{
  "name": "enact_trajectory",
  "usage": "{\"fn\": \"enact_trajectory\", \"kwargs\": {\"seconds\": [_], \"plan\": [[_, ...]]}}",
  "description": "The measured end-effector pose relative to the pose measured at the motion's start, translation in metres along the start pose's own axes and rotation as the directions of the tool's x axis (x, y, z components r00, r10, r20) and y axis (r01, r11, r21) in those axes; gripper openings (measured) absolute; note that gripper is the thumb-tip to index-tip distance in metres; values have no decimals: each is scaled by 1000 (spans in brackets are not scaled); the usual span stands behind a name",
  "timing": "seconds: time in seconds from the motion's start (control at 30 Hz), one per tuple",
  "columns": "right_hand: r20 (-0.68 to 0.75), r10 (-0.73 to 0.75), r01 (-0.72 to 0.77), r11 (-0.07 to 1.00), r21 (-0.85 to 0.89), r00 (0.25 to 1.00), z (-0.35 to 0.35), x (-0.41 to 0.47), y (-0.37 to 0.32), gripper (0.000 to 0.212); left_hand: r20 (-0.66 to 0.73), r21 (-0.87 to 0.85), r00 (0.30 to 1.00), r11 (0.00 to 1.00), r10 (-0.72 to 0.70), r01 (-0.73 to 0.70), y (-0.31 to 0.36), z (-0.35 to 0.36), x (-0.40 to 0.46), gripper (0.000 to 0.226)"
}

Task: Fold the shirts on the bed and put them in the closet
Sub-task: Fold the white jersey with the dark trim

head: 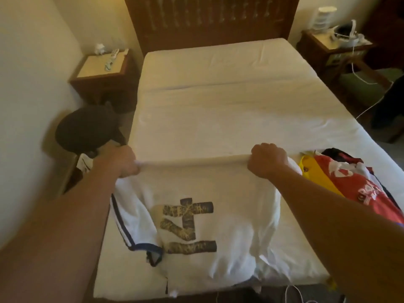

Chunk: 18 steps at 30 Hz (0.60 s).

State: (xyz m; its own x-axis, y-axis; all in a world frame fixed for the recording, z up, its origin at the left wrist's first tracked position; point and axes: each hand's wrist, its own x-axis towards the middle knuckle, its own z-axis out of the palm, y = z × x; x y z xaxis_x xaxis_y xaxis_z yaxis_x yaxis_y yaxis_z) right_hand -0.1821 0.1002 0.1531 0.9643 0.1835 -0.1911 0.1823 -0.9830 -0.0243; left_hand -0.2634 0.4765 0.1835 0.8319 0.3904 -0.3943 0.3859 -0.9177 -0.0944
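White shirt (218,215), lower centre on bed (218,101): far edge gripped by left hand (125,161) and right hand (267,160), fingers clamped on cloth; coloured shirts (349,178) at right.

To your left you have a wooden nightstand (102,71) against the wall, with a small white figure (100,48) at its back edge, and nearer to you, beside the mattress, sits a dark rounded object (84,129) you cannot identify from here. Ahead of you stands the dark carved wooden headboard (211,19). To your right a second nightstand (332,49) carries a white appliance (347,35) whose white cord (358,77) trails down toward the floor, with a white slatted item (326,16) behind it.
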Motion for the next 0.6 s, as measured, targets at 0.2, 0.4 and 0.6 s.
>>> {"fn": "enact_trajectory", "kwargs": {"seconds": [0.2,0.4,0.6], "plan": [[-13,3,-3,1000,9,1000,90,78,8,21,-54,-41,991,992,-119,117,45,81,69,33],[51,246,-251,940,233,968,194,138,-1,22,17,-105,974,968,-227,228,82,165,161,28],[129,334,-356,903,242,934,258,181,-13,24,87,-168,979,966,-185,198,98,213,226,32]]}}
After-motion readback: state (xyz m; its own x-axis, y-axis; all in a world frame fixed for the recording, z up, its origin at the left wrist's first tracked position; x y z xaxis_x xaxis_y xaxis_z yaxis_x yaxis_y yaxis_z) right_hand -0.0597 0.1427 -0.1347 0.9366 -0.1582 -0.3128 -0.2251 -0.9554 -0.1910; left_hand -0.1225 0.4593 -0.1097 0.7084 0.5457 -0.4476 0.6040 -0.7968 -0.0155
